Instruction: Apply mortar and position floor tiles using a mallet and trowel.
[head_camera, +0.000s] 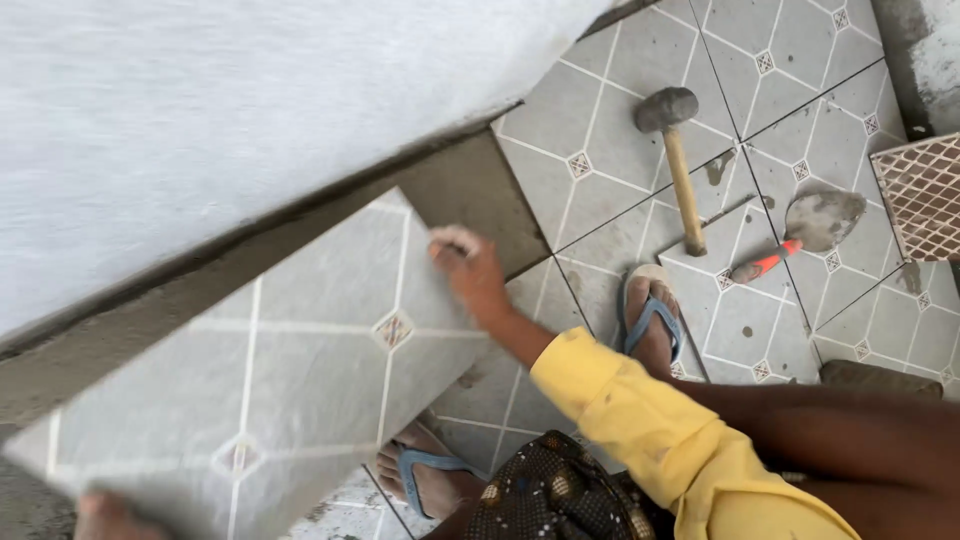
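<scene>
The person crouches over a tiled floor (620, 160) and holds 1 loose grey tile (290, 370) with a white diamond pattern, tilted and raised above the bare grey mortar strip (470, 190) that runs along the foot of the white wall (200, 110). The right hand (468, 268), in a yellow sleeve (640, 420), grips the tile's far corner, its fingers (450, 240) curled closed over the edge. The left hand (105, 515) shows only partly at the bottom edge of the view, at the tile's near corner; it touches the tile, but how far its fingers close I cannot tell. Both feet wear blue flip-flops: 1 (650, 320) stands on the laid tiles just right of the right wrist, the other (425, 480) sits partly under the lifted tile. Further off on the floor lie a mallet (675, 160) with a wooden handle and, just beside it, a trowel (805, 235) with an orange handle and mortar on its blade. A tile with a brown lattice pattern (925, 195) lies at the right edge.
</scene>
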